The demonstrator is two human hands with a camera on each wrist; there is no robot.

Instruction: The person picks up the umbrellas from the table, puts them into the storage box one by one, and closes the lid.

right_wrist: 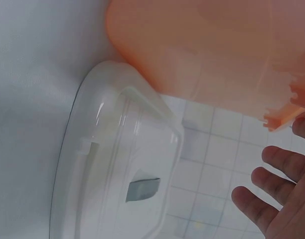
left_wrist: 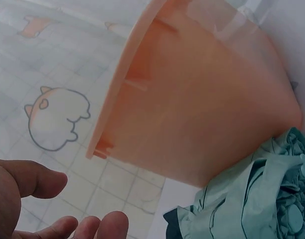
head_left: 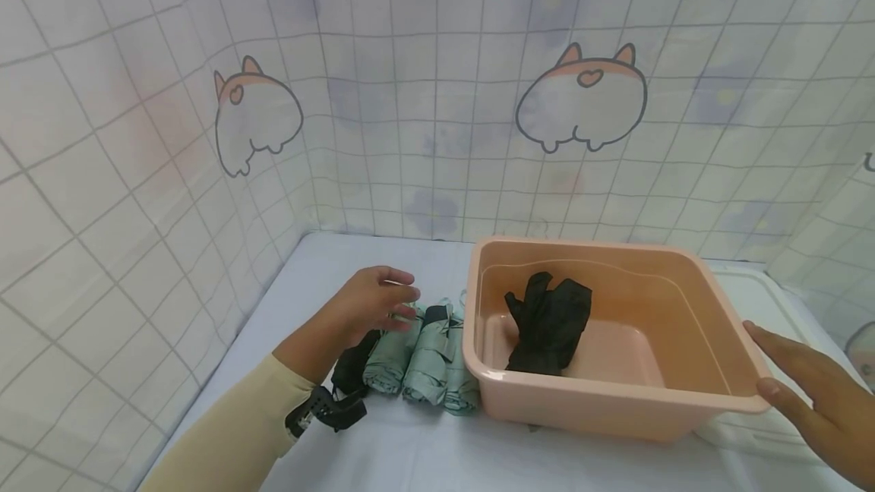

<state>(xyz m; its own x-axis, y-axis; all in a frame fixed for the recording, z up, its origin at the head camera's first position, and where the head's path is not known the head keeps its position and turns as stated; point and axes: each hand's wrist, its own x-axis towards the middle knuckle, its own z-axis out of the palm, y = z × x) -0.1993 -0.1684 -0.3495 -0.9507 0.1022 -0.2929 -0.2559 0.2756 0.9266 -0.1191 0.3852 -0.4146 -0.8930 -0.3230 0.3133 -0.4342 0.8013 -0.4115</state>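
In the head view my left hand [head_left: 372, 306], fingers apart and loosely bent, is over a row of rolled green cloth bundles [head_left: 427, 363] that look like folded umbrellas; it holds nothing. A black bundle [head_left: 352, 367] lies partly under that wrist. Beside the row stands a peach plastic tub [head_left: 588, 401], with a crumpled black cloth piece [head_left: 550, 321] inside, at its left end. My right hand [head_left: 816, 393] touches the tub's right rim with extended fingers. The left wrist view shows a strap and pale round buttons on a green bundle [left_wrist: 252, 194].
A white plastic lid [right_wrist: 117, 164] with a grey tab lies on the white table at the right, partly under the tub. Gridded cloth walls [head_left: 424, 97] with cartoon prints rise behind and at the left.
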